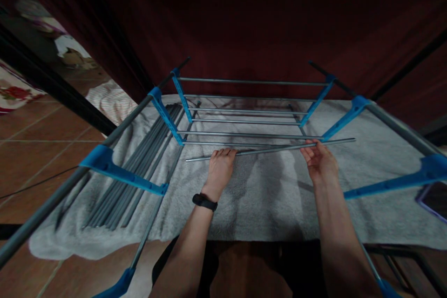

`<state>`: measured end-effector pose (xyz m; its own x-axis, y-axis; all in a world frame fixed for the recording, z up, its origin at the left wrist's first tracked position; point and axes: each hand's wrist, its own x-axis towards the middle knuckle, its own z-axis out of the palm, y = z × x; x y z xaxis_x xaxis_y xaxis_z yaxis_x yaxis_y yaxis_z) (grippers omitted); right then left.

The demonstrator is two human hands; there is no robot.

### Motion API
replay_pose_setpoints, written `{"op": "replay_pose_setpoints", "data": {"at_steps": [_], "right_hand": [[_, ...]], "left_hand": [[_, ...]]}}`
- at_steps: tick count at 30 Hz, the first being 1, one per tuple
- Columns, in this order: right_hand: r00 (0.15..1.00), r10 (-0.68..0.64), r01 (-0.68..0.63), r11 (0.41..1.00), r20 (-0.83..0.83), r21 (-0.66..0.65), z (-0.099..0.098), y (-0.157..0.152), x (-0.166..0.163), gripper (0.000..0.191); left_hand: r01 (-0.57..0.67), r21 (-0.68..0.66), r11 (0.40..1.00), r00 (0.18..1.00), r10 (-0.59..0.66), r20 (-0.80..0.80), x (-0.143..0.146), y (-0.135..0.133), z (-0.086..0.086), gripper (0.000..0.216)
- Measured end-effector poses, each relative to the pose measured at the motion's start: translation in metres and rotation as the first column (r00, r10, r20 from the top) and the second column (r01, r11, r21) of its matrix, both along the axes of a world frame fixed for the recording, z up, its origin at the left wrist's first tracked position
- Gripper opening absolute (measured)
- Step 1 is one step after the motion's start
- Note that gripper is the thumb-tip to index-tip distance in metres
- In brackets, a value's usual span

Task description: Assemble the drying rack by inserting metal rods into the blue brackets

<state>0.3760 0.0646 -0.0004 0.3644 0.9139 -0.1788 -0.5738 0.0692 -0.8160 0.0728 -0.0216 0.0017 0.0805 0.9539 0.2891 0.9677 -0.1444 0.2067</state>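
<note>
Holding a thin metal rod (272, 149) at both ends, the person works over a grey towel (261, 209), with the rod just above the towel and tilted, its right end higher.

Obscured or cut off:
- The left hand (220, 167) lies palm down with its fingers folded over the rod near its left end. The thumb is hidden beneath, so the grip shows from above only.
- The right hand (319, 160) closes its fingertips on the rod short of its right tip. The palm side is out of sight.
- The drying rack frame (244, 122) surrounds the work. Its grey side tubes run out of the picture at both lower corners, and several blue plastic brackets (164, 114) are cut by the edges.
- A flat dark object with a purple rim (435, 200), seemingly a phone, is cropped by the right edge.
- What carries the towel cannot be made out, as its front edge drops into shadow.
- The dark red curtain (244, 18) behind is nearly black, so its folds are hard to trace.

Writing and marks:
- The black wristband (205, 202) on the left wrist shows no legible face at this angle.
- Patterned cloth on the tiled floor (28, 149) at far left is too blurred to read.

A bundle of loose grey rods (139, 167) lies on the towel's left side, well apart from both hands.
</note>
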Motion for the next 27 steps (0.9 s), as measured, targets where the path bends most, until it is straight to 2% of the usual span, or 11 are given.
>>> {"op": "replay_pose_setpoints", "data": {"at_steps": [9, 13, 18, 27], "right_hand": [[1.0, 0.01, -0.01, 1.0, -0.011, -0.028, 0.004, -0.003, -0.003, 0.013], [1.0, 0.002, -0.002, 1.0, -0.006, -0.029, 0.003, -0.002, -0.002, 0.009], [1.0, -0.031, 0.031, 0.998, 0.0, 0.048, 0.001, 0.001, 0.0, 0.006], [1.0, 0.014, -0.015, 0.997, 0.011, 0.079, 0.004, -0.001, -0.005, 0.002]], "left_hand": [[-0.137, -0.015, 0.99, 0.978, 0.138, 0.159, -0.011, 0.004, 0.003, 0.03], [-0.13, -0.036, 0.991, 0.976, 0.134, 0.169, -0.012, 0.005, 0.004, 0.029], [-0.103, -0.103, 0.989, 0.981, 0.118, 0.151, -0.011, 0.006, 0.007, 0.026], [-0.029, -0.17, 0.985, 0.993, 0.048, 0.111, -0.008, 0.005, 0.005, 0.029]]}}
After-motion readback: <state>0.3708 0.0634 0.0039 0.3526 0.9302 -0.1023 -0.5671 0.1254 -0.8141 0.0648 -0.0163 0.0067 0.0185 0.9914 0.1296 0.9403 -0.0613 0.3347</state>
